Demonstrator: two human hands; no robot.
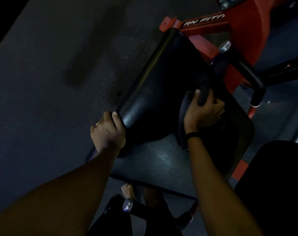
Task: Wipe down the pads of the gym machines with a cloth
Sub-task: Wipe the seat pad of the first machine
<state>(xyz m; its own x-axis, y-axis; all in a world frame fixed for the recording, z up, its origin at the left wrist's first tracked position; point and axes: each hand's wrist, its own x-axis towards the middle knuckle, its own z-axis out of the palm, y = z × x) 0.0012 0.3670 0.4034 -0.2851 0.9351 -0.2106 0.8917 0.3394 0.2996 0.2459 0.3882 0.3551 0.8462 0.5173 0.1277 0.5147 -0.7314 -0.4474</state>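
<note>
Black vinyl covers the pad (162, 79), which tilts up from the red frame (230, 19) in the head view. It looks firm, smooth and fixed, best steadied by its edge. The left hand (108, 132) curls over that lower left edge. The right hand (202, 113) bunches a dark cloth (202, 96), soft and limp, against the pad's middle. No containers show.

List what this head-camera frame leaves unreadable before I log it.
- Cloth: head view, only a dark roll in the right hand; fingers and dim light hide the rest.
- Frame lettering: its end runs off behind the red frame.
- Pad cleanliness: too dark to judge.
- Left hand fingertips: wrapped behind the pad's edge.
</note>
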